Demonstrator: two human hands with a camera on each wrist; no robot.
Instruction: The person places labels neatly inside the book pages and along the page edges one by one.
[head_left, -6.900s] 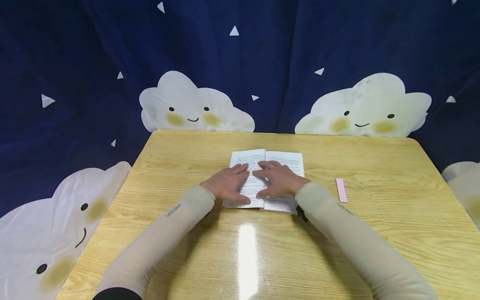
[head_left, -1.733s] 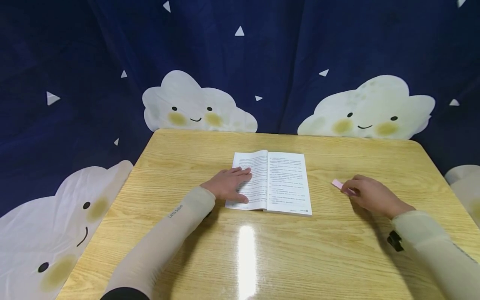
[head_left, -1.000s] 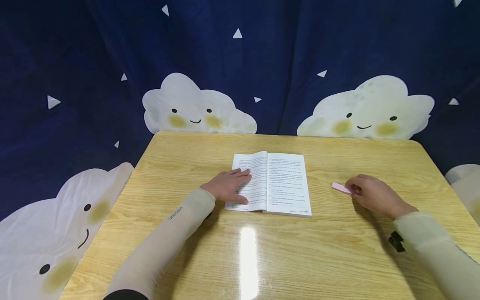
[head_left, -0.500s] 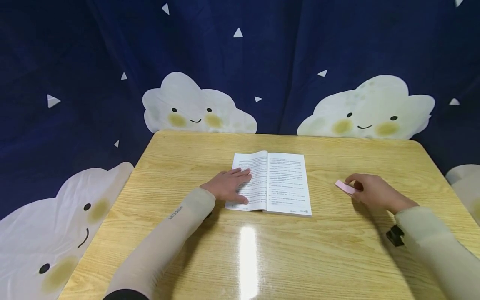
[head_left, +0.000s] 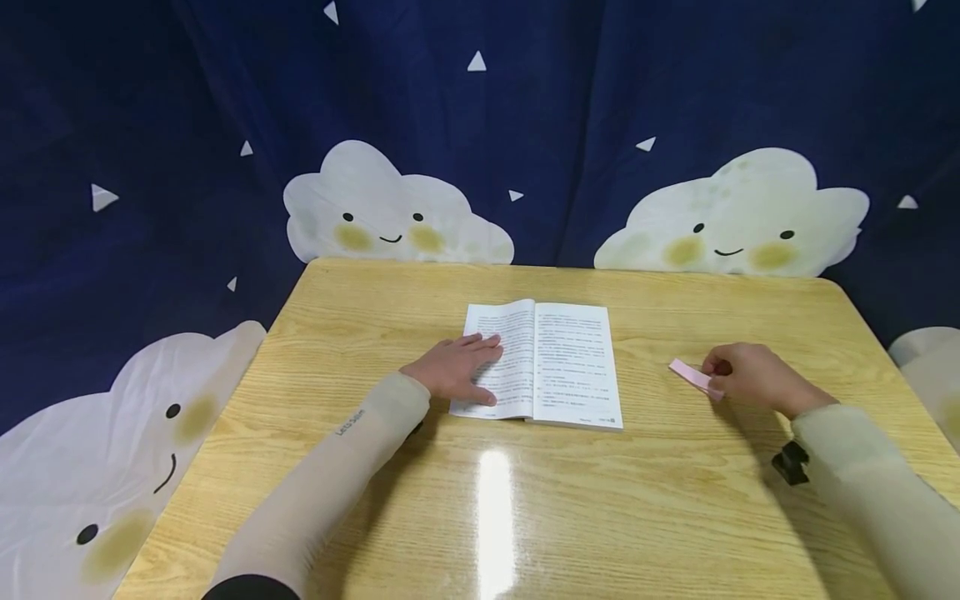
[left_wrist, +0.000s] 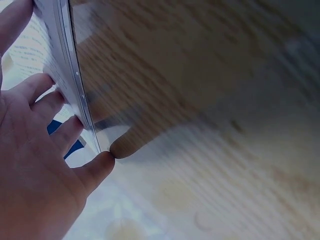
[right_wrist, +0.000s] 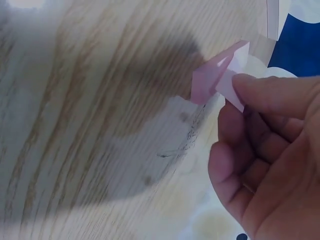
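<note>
An open book (head_left: 576, 362) with printed pages lies on the table. My left hand (head_left: 453, 369) rests on its left page, fingers spread and straight. In the left wrist view the fingertips lie along the edge of the book (left_wrist: 67, 50). To the right of the book, my right hand (head_left: 757, 379) pinches the near end of a narrow pink sticky note strip (head_left: 688, 373). From the right wrist view, thumb and finger hold a pale pink flap, which stands at an angle to the rest of the pink strip (right_wrist: 207, 82). The other fingers curl beneath.
The wooden table (head_left: 637, 517) reaches back to a dark blue curtain (head_left: 540, 100) printed with white clouds. A bright light reflection (head_left: 495, 517) shows on the tabletop in front of the book.
Earlier both hands lay on the book. My right hand has moved right to the pink strip, turned it, and now pinches its near end, which bends. My left hand stays on the page.
</note>
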